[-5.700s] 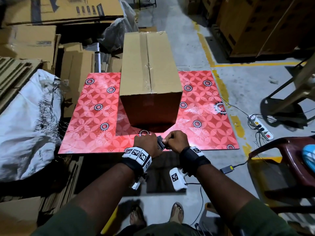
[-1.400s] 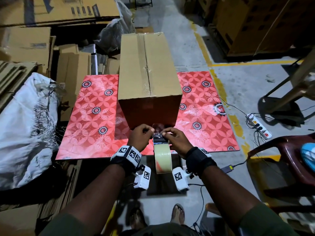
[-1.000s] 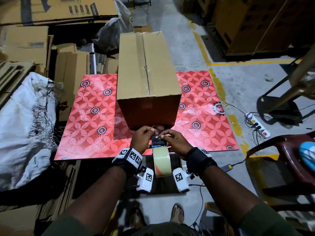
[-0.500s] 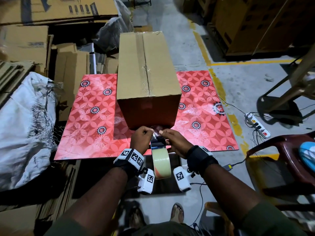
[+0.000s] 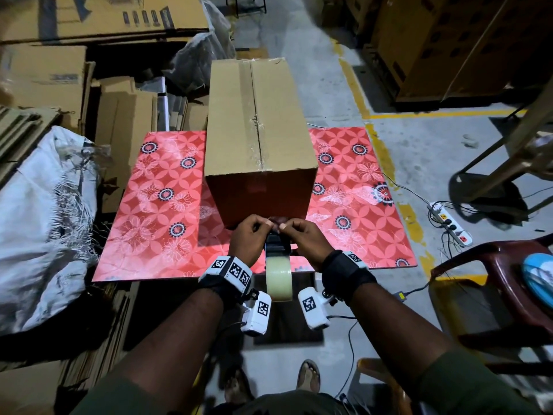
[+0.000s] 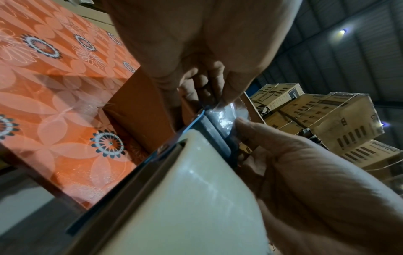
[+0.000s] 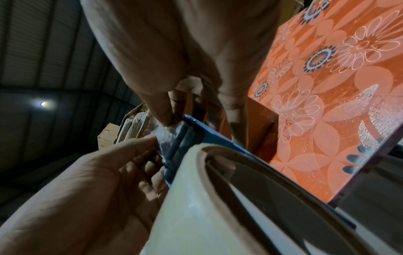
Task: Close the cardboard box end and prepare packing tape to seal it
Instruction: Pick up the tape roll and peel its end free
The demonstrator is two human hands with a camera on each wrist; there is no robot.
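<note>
"Crompton" legible on stacked cartons (image 6: 368,151), right of frame. Left hand (image 5: 250,239) and right hand (image 5: 305,239) fingers pinched on tape end (image 6: 224,117) at dispenser (image 5: 276,247).

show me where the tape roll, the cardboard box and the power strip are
tape roll (image 5: 279,280), head view, on its pale outer face.
cardboard box (image 5: 257,121), head view, on its top.
power strip (image 5: 450,224), head view, on its white body.

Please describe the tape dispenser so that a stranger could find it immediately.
Find the red flowered board carrying the tall cardboard box. At its near edge, both hands pinch the tape dispenser: the only blue-framed tool, with a pale tape roll hanging below.
</note>
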